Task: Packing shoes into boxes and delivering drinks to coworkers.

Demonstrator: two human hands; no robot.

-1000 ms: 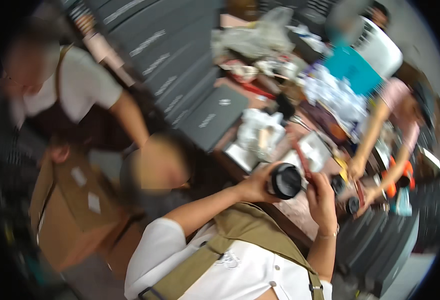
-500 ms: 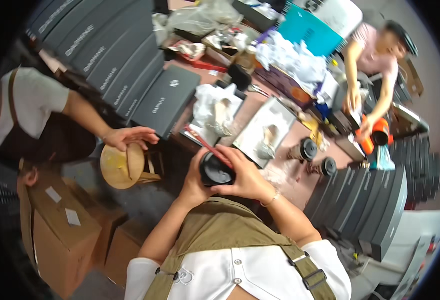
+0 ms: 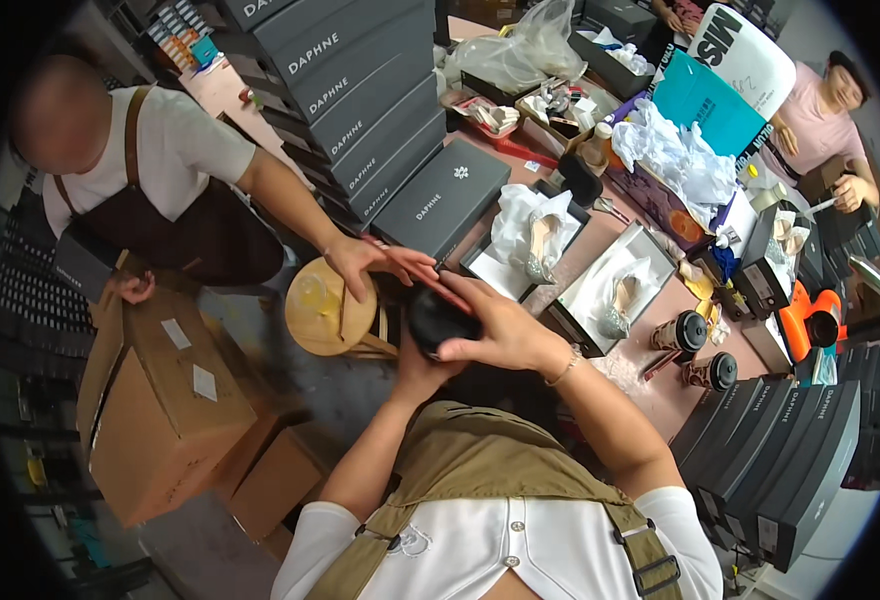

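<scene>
A black-lidded takeaway cup [image 3: 436,322] is held in front of my waist, with mostly its lid showing. My left hand [image 3: 422,372] wraps its near side, fingers largely hidden. My right hand [image 3: 505,328] curls over its right side, thumb across the lid's near edge. A thin red stick [image 3: 452,291], perhaps a straw, lies along my right fingers. From the left a co-worker's hand [image 3: 370,262] reaches in, fingertips at the stick's far end; whether they touch it I cannot tell. Beyond my hands, open shoeboxes hold pale glittery shoes [image 3: 540,250] on white tissue.
Two more lidded cups [image 3: 682,332] stand on the table at right. Stacked grey shoeboxes [image 3: 780,455] rise at right, another stack [image 3: 355,110] behind left. A round wooden stool [image 3: 312,325] and cardboard cartons [image 3: 175,420] are at left. Another person sits at the far right.
My view has swung left, so the table appears farther right. The co-worker's hand has come from above the stool to my cup and the red stick. My hands still hold the cup.
</scene>
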